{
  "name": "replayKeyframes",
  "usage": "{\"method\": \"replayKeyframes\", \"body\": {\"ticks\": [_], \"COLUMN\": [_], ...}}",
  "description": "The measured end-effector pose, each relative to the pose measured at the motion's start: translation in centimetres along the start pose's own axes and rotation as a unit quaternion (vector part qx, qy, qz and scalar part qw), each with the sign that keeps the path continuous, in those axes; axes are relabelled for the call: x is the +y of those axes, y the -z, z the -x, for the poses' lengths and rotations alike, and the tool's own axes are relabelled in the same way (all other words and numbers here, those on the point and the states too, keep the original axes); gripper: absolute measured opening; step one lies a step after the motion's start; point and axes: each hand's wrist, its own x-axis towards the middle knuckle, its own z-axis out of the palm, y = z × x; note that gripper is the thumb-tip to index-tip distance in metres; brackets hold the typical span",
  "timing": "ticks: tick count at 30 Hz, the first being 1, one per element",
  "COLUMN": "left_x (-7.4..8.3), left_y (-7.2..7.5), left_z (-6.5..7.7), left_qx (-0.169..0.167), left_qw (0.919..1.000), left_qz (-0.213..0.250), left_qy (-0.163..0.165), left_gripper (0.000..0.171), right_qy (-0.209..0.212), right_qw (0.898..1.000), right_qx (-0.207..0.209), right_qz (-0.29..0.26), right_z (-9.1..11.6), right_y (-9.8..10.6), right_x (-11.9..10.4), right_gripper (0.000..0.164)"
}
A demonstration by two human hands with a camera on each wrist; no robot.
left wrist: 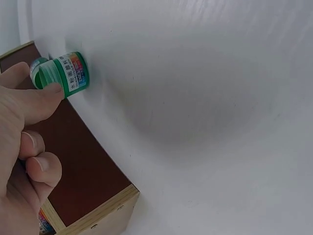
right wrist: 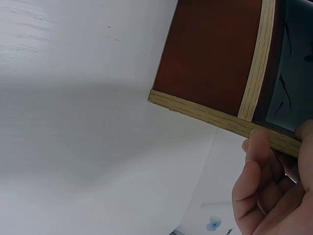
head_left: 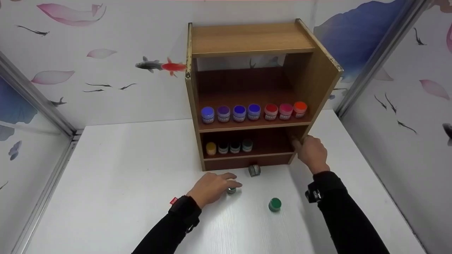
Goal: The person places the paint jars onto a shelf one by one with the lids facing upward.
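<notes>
My left hand (head_left: 213,187) is over the table in front of the small wooden shelf (head_left: 252,38). Its thumb and a finger pinch a green paint jar (left wrist: 71,73) near the lid; in the head view the fingers mostly cover that jar. My right hand (head_left: 312,153) grips the lower front edge of the shelf's right side panel (right wrist: 195,113), thumb on the inner side and fingers outside. A dark grey-green jar (head_left: 254,170) lies tipped over against the shelf's base. Nearer to me, between the forearms, is a jar with a green lid (head_left: 275,204).
The upper tier holds a row of several paint jars, from a blue jar (head_left: 207,115) to an orange jar (head_left: 300,109). On the lower tier are a yellow jar (head_left: 210,148) and three dark ones. Behind the white table (head_left: 134,169) rises a printed wall (head_left: 116,70).
</notes>
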Motion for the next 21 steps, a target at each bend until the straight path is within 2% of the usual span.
{"method": "replayKeyframes", "body": {"ticks": [7, 15, 21], "left_x": [0.29, 0.54, 0.61], "left_y": [-0.18, -0.17, -0.15], "left_z": [-0.12, -0.28, -0.42], "left_qx": [-0.010, -0.002, -0.008], "left_qw": [0.9999, 0.9996, 0.9997], "left_qz": [-0.005, -0.026, -0.022], "left_qy": [0.000, -0.006, 0.000], "left_gripper": [0.037, 0.037, 0.037], "right_qy": [0.005, 0.007, 0.006], "right_qw": [1.000, 1.000, 1.000], "right_qx": [0.003, 0.006, 0.010], "right_qz": [0.004, 0.001, 0.005], "right_z": [0.01, -0.02, -0.06], "right_y": [-0.13, -0.11, -0.02], "right_x": [0.15, 0.17, 0.21], "right_gripper": [0.056, 0.056, 0.054]}}
